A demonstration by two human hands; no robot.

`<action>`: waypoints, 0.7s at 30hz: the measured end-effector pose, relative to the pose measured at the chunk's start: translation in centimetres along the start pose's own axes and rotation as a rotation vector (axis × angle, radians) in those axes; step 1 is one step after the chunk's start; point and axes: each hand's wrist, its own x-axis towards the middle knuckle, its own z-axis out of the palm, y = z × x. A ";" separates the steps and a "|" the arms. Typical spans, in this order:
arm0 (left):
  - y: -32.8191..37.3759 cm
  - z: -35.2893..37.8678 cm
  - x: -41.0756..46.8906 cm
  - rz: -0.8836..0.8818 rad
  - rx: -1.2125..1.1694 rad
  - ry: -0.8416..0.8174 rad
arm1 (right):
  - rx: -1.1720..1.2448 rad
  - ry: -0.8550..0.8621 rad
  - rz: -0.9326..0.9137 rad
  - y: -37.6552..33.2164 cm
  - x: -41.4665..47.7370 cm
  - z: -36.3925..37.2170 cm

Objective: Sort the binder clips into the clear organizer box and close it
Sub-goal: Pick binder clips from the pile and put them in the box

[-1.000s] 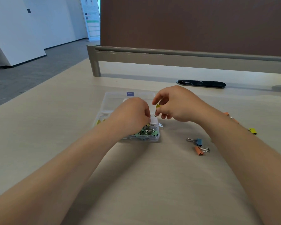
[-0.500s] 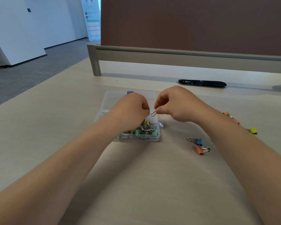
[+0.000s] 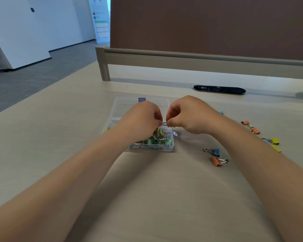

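**Clip held two-handed over the open box; sorting incomplete**

The surface is a pale desk [image 3: 147, 198] in an open office, and both forearms reach in from its near edge. Toward the right edge I note clips not yet sorted. A blue clip [image 3: 215, 152] and an orange clip [image 3: 216, 161] lie just beside each other nearest me. The yellow clips [image 3: 276, 140] and an orange pair [image 3: 251, 127] lie further off. The clear organizer box [image 3: 170, 148] sits mid-desk. Its front compartment holds green and yellow clips, and its lid [image 3: 124, 105] is laid back open toward the far edge.

Above the box's right side the left hand [image 3: 142, 119] and right hand [image 3: 188, 116] meet. Both have fingers curled tight, each pinching one end of the held clip [image 3: 164, 122]. Only its wire handle shows between the fingertips; the body is hidden.

Handling, in my judgement: it is light, stiff sprung steel with a smooth painted body and loose wire handles that swing. Take it by the body's flanks, or by both handles pinched together. Held by a single handle it would dangle.

Compared with a second ago, the left hand has risen from the box's contents to meet the right. The yellow body then visible under the right fingers is now out of sight. The loose clips have not shifted.

Beyond the hands, a black cable port [image 3: 219, 89] lies near the far edge, under a grey rail [image 3: 199, 60] and a brown partition [image 3: 208, 23].
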 end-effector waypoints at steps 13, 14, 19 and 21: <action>0.2 -0.3 -0.1 0.008 0.026 -0.017 | 0.006 -0.039 0.024 -0.1 -0.2 -0.5; 0.2 -0.4 -0.1 0.006 0.027 -0.017 | 0.005 -0.040 0.023 -0.1 -0.2 -0.5; 0.2 -0.4 -0.1 0.010 0.035 -0.022 | -0.006 -0.040 0.013 -0.1 -0.1 -0.3; 0.1 -0.4 0.0 0.017 0.032 -0.014 | -0.014 -0.048 0.011 -0.1 -0.2 -0.4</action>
